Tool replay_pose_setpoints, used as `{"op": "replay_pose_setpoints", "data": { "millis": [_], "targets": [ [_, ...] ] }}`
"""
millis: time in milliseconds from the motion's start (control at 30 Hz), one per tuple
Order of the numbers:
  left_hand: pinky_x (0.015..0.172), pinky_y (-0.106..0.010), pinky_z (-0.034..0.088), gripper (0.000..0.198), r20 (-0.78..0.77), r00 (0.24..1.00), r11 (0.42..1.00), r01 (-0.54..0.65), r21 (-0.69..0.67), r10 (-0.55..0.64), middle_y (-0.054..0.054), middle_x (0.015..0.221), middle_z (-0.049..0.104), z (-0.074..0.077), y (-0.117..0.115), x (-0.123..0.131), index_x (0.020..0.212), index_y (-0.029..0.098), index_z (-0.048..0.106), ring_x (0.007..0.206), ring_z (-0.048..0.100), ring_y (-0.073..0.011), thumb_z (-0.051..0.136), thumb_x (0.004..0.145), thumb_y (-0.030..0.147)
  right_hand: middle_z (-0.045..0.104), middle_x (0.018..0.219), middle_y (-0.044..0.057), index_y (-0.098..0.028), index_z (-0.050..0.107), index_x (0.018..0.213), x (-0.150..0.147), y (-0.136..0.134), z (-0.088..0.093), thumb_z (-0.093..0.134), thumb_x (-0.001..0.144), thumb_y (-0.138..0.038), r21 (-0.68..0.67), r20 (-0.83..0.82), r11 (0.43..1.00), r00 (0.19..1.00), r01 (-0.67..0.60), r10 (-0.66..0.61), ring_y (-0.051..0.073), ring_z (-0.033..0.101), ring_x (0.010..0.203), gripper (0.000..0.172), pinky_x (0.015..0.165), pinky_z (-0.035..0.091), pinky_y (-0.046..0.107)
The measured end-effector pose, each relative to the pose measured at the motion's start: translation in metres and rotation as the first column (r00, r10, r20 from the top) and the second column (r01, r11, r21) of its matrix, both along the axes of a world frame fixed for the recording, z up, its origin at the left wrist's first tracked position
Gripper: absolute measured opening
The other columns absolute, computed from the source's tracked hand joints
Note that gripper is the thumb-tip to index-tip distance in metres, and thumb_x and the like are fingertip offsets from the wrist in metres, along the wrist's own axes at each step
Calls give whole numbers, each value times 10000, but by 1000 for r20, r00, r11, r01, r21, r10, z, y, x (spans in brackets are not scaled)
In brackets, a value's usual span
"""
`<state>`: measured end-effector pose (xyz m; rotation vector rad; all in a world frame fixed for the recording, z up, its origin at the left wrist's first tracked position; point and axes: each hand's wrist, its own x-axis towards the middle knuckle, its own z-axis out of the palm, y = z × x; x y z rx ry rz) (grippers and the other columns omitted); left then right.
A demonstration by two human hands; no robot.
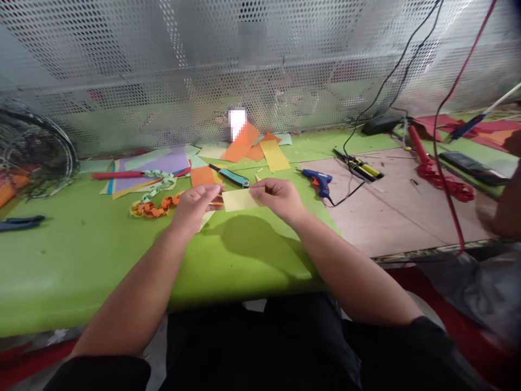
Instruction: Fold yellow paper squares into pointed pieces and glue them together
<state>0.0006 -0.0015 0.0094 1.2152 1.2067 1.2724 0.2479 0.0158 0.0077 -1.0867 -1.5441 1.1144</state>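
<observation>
Yellow paper rectangle (238,200) is held just above the green worktop (81,255), pinched at each short end. The left hand (198,204) is closed on its left edge with thumb and fingertips, and the right hand (279,197) is closed the same way on its right edge. Gripped at both ends, it stays flat and level, I'd judge, clear of the clutter. An orange and green paper chain (153,205) lies just beside the left hand. A teal craft knife (232,176) and loose coloured sheets (163,163) sit behind, close by, with a blue glue gun (318,182) off to the right.
</observation>
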Motion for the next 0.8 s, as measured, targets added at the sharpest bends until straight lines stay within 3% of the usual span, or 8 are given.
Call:
{"op": "replay_pose_setpoints", "data": {
  "millis": [167,300,467,667,800],
  "targets": [
    [614,-266,533,384,-189,979,994,-54,93,71,-66,839,813,-7,-10,12,996,201,867,650,666,-157,902,771,510,689,732,29,-149,798,1007,-6,-2,-2,749,854,-461,-20,35,998,998,-56,57,127,520,597,350,552,391,270],
    [716,-304,564,293,-354,935,984,35,177,31,-73,915,842,-7,-17,15,983,224,877,766,738,-206,862,828,472,786,928,83,-156,783,988,-11,-4,-3,720,868,-370,135,126,985,988,-108,91,175,671,780,253,710,515,298],
    [672,-309,550,227,-476,879,969,107,222,12,-56,895,845,-6,-20,19,964,230,883,725,730,-210,853,839,417,761,795,55,-168,778,834,-17,-7,-5,667,888,-315,213,263,965,960,-152,94,161,646,700,191,654,477,287],
    [799,-336,617,244,-400,906,976,-52,212,135,-77,970,854,8,-17,2,966,236,884,845,783,-237,876,816,428,763,794,61,-167,753,798,-3,-5,3,665,838,-266,172,268,981,963,-91,43,167,641,682,139,651,488,293],
    [808,-335,625,248,-306,927,961,-151,231,219,-75,967,851,13,-11,-11,948,240,880,844,780,-228,908,775,415,762,799,70,-173,736,795,12,3,9,678,831,-233,262,303,963,942,63,-144,185,653,699,91,680,496,321]
  ]
}}
